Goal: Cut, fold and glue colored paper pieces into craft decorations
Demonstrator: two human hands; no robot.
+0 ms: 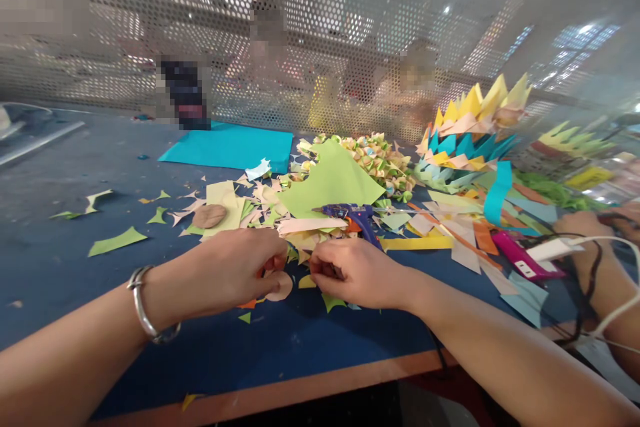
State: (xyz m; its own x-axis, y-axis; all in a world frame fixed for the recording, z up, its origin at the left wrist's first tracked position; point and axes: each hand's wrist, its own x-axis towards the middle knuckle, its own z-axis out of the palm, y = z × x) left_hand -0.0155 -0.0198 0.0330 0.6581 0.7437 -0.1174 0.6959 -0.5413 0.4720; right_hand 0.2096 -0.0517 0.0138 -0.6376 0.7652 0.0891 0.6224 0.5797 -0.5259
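My left hand (220, 273), with a silver bangle at the wrist, has its fingers curled, and the thumb overlaps a pale pink paper circle (280, 287). To its right, my right hand (363, 273) is closed, its fingertips bent inward beside a small yellow paper scrap (307, 281). What lies inside those fingers is hidden. Just beyond the hands rests a blue glue gun (363, 215), nozzle to the left. Behind it stands a large light green paper piece (333, 180) with scalloped cuts. A brown round piece (210, 216) lies on pale yellow paper.
A heap of small folded paper pieces (383, 163) sits at the back, beside stacked zigzag paper crowns (470, 133). A turquoise sheet (230, 147) lies at back left. A pink power strip (527, 257) with cables is at right, near another person's arm (595, 260).
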